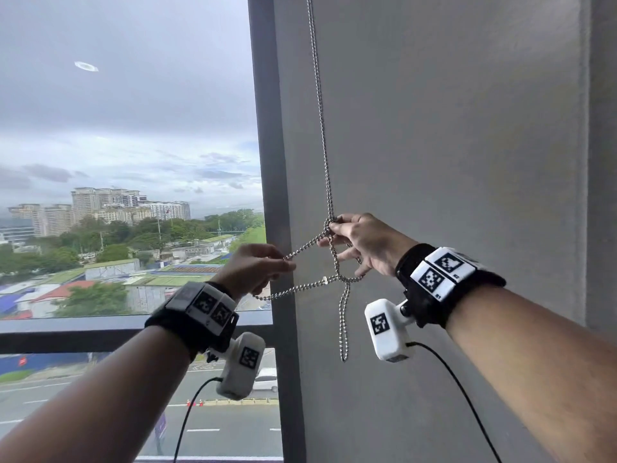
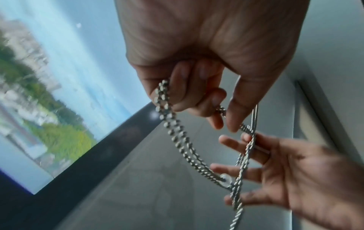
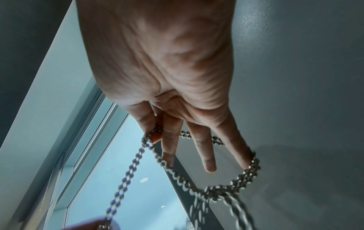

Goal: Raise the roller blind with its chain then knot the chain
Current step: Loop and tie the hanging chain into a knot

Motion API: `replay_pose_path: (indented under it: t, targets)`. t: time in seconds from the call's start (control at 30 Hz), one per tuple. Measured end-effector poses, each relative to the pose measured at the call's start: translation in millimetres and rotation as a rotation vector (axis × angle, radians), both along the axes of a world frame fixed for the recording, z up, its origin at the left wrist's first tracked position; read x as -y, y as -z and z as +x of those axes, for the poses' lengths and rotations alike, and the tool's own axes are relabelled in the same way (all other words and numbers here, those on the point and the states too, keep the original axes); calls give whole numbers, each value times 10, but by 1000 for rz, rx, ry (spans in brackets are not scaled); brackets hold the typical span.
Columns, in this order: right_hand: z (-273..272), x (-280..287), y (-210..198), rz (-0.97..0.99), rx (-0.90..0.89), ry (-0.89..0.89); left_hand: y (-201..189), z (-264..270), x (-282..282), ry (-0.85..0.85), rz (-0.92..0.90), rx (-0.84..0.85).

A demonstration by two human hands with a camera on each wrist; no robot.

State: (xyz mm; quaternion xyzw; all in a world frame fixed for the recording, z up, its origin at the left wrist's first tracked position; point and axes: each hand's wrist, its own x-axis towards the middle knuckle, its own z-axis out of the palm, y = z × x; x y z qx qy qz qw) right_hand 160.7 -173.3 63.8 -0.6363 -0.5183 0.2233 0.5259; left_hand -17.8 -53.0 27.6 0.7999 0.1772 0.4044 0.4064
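The bead chain (image 1: 321,128) hangs doubled down the grey wall (image 1: 450,128), just right of the dark window frame (image 1: 267,145), and is gathered between both hands into a loose, open loop. The right hand (image 1: 364,242) pinches the doubled strands between thumb and forefinger where the hanging length meets the loop; its other three fingers (image 3: 202,149) are spread straight, and the chain curves behind them to a crossing just beyond the little finger. The left hand (image 1: 253,267), in front of the frame, has its fingers curled and its thumb and fingertips clamped on a doubled stretch drawn out leftward from that pinch — a second stretch sags below, carrying a small clear connector (image 1: 324,280). From the crossing the chain's tail drops free along the wall. Through the window glass (image 1: 133,162) lie buildings, trees and a road.
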Motion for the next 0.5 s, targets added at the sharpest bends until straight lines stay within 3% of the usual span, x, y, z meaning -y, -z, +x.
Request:
replay_pose_path:
  t: [0.07, 0.13, 0.4, 0.5]
  targets:
    - [-7, -1, -7, 6, 13, 9, 57, 11, -33, -61, 131, -216]
    - [-16, 2, -6, 7, 16, 16, 128, 35, -61, -124, 160, -308]
    - [-95, -5, 4, 11, -44, -19, 357, 237, 49, 82, -293, -51]
    - [-135, -1, 6, 6, -54, -32, 436, 342, 113, 152, -372, 19]
